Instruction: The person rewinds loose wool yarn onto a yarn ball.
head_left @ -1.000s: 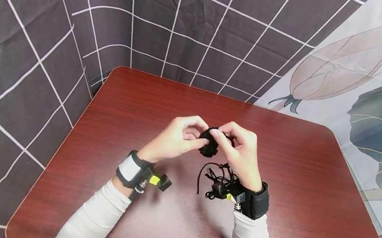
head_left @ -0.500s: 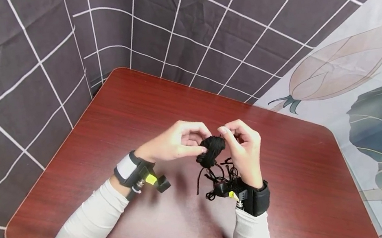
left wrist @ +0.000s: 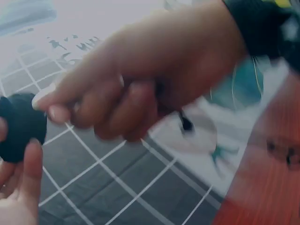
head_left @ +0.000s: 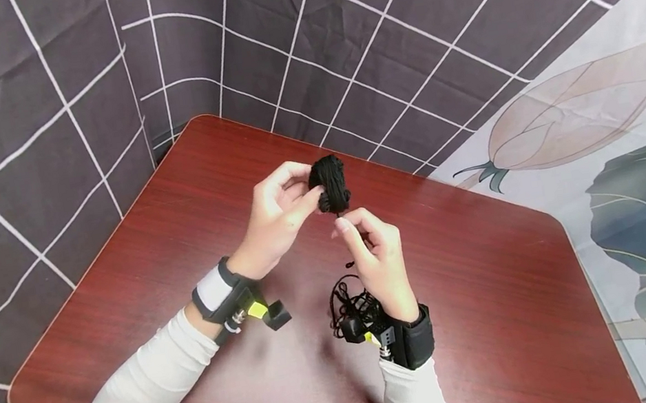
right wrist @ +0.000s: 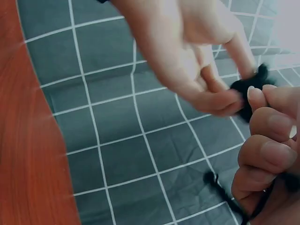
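A bundle of black cord (head_left: 331, 183), wound into a thick wad, is held up over the table between the thumb and fingers of my left hand (head_left: 275, 219). Just below it my right hand (head_left: 378, 256) pinches a thin strand at the bundle's lower end. In the right wrist view, a knotted cord end (right wrist: 219, 190) hangs from the curled fingers of my right hand (right wrist: 267, 145). The left wrist view is blurred; the dark bundle (left wrist: 23, 126) shows there at the left edge.
More loose black cord (head_left: 352, 294) lies tangled on the reddish-brown table (head_left: 218, 168), partly behind the right wrist's camera. A dark gridded cloth (head_left: 274, 41) hangs behind the table, and a leaf-printed cloth (head_left: 611, 200) on the right.
My left hand has carried the bundle up and away, turning it upright. My right hand has shifted left, from beside the bundle to below it, pinching the strand.
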`<move>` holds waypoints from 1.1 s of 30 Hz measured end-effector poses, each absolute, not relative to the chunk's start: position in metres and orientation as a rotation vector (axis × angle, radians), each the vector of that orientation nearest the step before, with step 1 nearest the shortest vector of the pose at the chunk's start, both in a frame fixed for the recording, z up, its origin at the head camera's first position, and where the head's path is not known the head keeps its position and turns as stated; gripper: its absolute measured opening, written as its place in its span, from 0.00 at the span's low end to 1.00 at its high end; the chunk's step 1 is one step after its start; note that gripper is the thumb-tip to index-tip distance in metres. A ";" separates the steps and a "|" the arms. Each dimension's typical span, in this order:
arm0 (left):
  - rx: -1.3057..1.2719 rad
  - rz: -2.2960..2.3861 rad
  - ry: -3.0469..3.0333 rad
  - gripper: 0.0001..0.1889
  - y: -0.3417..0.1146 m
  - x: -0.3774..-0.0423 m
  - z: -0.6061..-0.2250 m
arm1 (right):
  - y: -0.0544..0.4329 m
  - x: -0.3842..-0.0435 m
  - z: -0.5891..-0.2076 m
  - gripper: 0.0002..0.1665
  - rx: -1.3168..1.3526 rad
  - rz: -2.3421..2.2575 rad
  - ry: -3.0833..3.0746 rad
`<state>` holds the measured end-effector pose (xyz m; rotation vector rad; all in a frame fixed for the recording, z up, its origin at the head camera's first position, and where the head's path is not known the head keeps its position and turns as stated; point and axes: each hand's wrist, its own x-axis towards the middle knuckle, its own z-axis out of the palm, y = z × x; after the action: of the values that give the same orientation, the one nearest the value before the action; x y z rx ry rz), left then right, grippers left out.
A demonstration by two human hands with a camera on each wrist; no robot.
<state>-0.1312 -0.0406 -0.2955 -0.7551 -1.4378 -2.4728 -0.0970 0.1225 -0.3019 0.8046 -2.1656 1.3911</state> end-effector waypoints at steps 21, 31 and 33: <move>-1.525 -2.244 -2.023 0.10 -0.041 -0.141 -0.311 | 0.150 -0.092 -0.291 0.05 0.601 1.394 -2.053; -1.432 -2.581 -1.553 0.11 -0.040 -0.138 -0.310 | 0.143 -0.097 -0.297 0.09 0.647 1.451 -2.081; -1.310 -2.690 -1.422 0.11 -0.036 -0.136 -0.311 | 0.139 -0.098 -0.299 0.10 0.680 1.438 -2.110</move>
<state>-0.1359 -0.0363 -0.3108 -1.3100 -1.4221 -2.6898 -0.0983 0.1389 -0.2986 0.6803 -2.1099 1.4376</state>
